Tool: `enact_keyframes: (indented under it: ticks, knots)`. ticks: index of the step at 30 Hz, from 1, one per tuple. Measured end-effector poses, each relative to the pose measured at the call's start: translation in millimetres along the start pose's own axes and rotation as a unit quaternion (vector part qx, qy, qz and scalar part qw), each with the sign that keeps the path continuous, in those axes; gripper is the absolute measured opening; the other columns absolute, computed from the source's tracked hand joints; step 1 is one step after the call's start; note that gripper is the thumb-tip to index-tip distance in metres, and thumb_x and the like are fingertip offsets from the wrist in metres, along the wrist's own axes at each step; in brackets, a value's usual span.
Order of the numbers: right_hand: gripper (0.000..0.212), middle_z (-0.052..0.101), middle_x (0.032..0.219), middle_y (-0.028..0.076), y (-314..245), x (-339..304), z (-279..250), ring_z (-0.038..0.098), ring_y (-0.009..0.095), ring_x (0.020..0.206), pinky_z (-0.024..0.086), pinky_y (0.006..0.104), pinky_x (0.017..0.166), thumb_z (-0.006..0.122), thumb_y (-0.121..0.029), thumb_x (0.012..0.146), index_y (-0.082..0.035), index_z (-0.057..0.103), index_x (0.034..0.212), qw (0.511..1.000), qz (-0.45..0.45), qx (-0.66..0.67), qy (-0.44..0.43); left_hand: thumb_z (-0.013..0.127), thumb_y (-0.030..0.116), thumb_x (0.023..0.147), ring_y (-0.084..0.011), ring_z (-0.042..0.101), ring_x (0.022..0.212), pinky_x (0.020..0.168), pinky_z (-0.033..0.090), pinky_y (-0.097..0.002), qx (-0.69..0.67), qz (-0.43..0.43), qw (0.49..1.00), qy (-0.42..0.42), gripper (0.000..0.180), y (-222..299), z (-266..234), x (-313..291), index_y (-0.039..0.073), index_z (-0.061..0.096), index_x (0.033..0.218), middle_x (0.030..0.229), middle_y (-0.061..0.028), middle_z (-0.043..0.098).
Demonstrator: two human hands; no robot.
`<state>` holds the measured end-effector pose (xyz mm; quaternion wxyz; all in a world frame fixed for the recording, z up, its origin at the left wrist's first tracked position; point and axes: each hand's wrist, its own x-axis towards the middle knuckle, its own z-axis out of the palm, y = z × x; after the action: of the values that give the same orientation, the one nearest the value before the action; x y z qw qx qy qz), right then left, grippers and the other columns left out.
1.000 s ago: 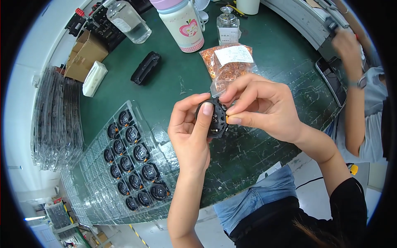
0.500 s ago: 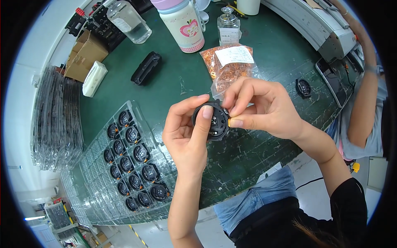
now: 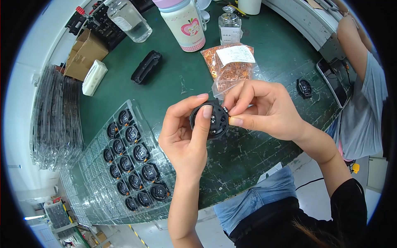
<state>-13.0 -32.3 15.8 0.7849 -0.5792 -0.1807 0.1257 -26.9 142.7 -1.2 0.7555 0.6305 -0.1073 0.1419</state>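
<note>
My left hand (image 3: pixel 186 132) is closed around a round black watch case (image 3: pixel 218 120), its thumb lying across the face that shows small metal dots. At the case's right edge, beside small silvery side buttons (image 3: pixel 225 109), my right hand (image 3: pixel 260 109) pinches with thumb and forefinger. A small orange piece showed at that pinch half a second ago; the fingertips now hide nearly all of it. Beyond the hands lies a clear bag of small orange parts (image 3: pixel 223 72) with a white label. Similar black cases (image 3: pixel 141 153), several with orange bits, sit in a clear tray (image 3: pixel 142 120) to the left.
A single black case (image 3: pixel 304 88) and a phone (image 3: pixel 331 82) lie at right, near another person's arm (image 3: pixel 351 45). Farther back stand a tumbler (image 3: pixel 182 27), a glass dispenser bottle (image 3: pixel 230 27) and a clear bottle (image 3: pixel 130 22). Stacked trays (image 3: pixel 56 120) rise at far left.
The watch case has tilted and shifted slightly left in my left hand. The orange piece has mostly gone from sight at my right fingertips. The other person's arm has moved.
</note>
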Motion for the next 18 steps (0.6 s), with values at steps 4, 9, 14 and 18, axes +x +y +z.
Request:
enact_keyframes:
  ticks: [4, 9, 14, 18]
  knots:
    - [0.013, 0.057, 0.102, 0.011, 0, -2, -2, 0.056, 0.013, 0.095, 0.05, 0.0254, 0.082, 0.067, 0.007, 0.078, 0.0, 0.058, 0.083, 1.0, 0.002, -0.01, 0.007, 0.063, -0.004, 0.084, -0.0116, 0.059, 0.092, 0.082, 0.048, -0.0243, 0.041, 0.032, 0.999, 0.0, 0.019, 2, 3, 0, -0.002, 0.059, 0.103, 0.103, -0.0092, 0.063]
    - [0.015, 0.057, 0.098, 0.011, 2, 1, -1, 0.057, 0.013, 0.092, 0.051, 0.0247, 0.08, 0.07, 0.005, 0.077, -0.001, 0.057, 0.083, 1.0, 0.009, 0.008, -0.006, 0.064, -0.002, 0.085, -0.0108, 0.059, 0.091, 0.081, 0.047, -0.0232, 0.0, -0.006, 1.0, -0.008, 0.019, 2, -2, 2, -0.002, 0.059, 0.103, 0.102, -0.0083, 0.064]
    - [0.018, 0.058, 0.094, 0.011, 1, 7, 0, 0.059, 0.014, 0.087, 0.051, 0.0252, 0.077, 0.072, 0.004, 0.075, -0.001, 0.056, 0.083, 0.998, 0.031, 0.057, -0.026, 0.064, 0.0, 0.086, -0.0102, 0.059, 0.09, 0.079, 0.047, -0.0223, -0.055, -0.037, 0.998, -0.021, 0.018, 0, -5, 3, -0.001, 0.059, 0.104, 0.1, -0.0078, 0.064]
    - [0.021, 0.058, 0.09, 0.01, -4, 3, -7, 0.06, 0.015, 0.081, 0.053, 0.0266, 0.074, 0.073, 0.005, 0.073, 0.0, 0.056, 0.083, 0.995, 0.067, 0.067, -0.016, 0.062, 0.0, 0.087, -0.01, 0.059, 0.089, 0.08, 0.047, -0.0221, -0.041, -0.015, 0.999, -0.029, 0.017, -3, 4, 4, -0.002, 0.059, 0.103, 0.1, -0.0083, 0.064]
